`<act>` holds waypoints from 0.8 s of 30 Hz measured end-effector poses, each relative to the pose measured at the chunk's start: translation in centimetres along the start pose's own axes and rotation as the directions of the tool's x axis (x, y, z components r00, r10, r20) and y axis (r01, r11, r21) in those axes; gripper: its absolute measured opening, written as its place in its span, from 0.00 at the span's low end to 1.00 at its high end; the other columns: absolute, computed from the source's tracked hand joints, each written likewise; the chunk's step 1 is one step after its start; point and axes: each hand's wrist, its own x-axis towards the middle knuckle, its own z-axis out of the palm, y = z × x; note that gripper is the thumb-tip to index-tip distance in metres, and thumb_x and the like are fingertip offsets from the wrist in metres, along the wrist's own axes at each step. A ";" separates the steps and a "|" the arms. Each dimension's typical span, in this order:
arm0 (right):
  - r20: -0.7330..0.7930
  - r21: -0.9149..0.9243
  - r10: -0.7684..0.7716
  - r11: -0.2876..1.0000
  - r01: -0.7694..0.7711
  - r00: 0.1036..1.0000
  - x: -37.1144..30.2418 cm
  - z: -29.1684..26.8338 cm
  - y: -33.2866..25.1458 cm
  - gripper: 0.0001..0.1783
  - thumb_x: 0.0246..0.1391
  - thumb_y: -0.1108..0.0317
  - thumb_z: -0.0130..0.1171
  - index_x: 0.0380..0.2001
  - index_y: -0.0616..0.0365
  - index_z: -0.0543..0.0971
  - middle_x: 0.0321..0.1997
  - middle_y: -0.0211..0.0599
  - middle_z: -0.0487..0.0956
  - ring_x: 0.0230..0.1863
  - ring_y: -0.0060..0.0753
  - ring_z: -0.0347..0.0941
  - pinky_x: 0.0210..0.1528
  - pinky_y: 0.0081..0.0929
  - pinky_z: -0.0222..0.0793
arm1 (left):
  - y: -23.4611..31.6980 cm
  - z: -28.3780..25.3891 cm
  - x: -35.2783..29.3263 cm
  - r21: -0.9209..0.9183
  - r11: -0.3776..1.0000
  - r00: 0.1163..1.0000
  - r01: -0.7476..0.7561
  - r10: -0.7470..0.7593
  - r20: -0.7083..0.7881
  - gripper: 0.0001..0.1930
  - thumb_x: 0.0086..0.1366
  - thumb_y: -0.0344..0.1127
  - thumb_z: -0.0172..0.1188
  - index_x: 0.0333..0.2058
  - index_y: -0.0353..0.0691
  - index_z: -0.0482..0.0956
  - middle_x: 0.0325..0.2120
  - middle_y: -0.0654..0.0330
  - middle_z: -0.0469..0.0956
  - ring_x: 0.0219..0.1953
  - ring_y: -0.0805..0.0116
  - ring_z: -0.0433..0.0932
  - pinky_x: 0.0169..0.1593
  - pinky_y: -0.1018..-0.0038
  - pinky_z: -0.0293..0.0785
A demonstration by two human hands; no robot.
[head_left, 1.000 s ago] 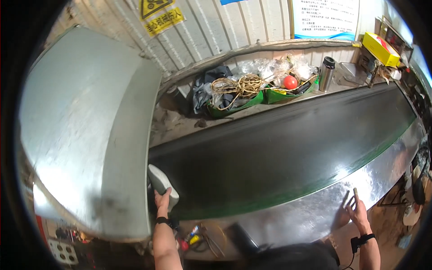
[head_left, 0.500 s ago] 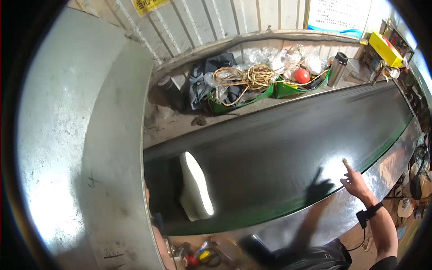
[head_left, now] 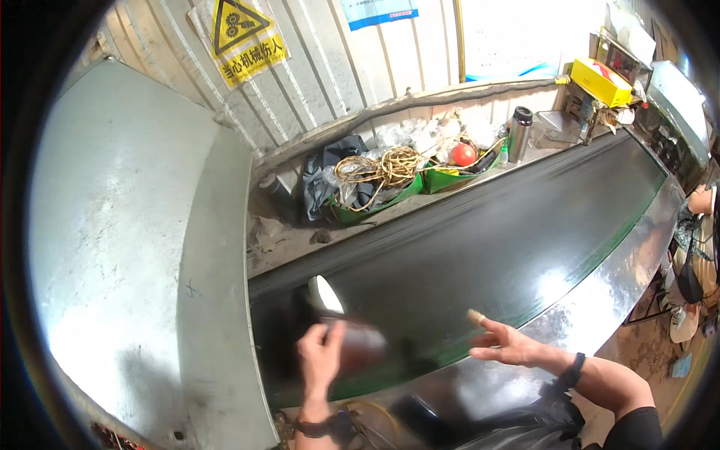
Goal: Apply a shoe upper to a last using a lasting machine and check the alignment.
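The left hand (head_left: 319, 356) seems to pinch a dark brown thing (head_left: 361, 346) by its left edge, with thumb and fingers close together. The brown thing is over the left part of the long black belt (head_left: 480, 259), and it is too blurry to tell if it touches the belt. Just past it, a white, rounded piece (head_left: 325, 293) pokes out. It is hard to tell if the two are joined.

The right hand (head_left: 510, 346) is held out over the near side of the belt, near the green edge (head_left: 600, 262). Its fingers are spread and it holds nothing. One fingertip has a tan cover (head_left: 475, 318).

The brown thing is probably light, since one hand seems enough for it. Its smooth look may make it a bit slippery. It is too blurry to tell if it is stiff or soft, or if it breaks easily. A good place to hold it is the left edge, with the thumb on one side and the fingers on the other.
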 end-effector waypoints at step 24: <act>-0.290 0.873 -0.037 0.400 0.280 0.956 -19.1 -16.2 23.3 0.35 0.58 0.67 0.68 0.65 0.30 0.67 0.66 0.27 0.71 0.67 0.45 0.68 0.65 0.79 0.57 | 9.3 11.9 -17.2 0.714 0.508 0.850 -0.481 0.470 0.239 0.38 0.40 0.45 0.71 0.56 0.51 0.78 0.62 0.44 0.60 0.66 0.44 0.54 0.64 0.45 0.54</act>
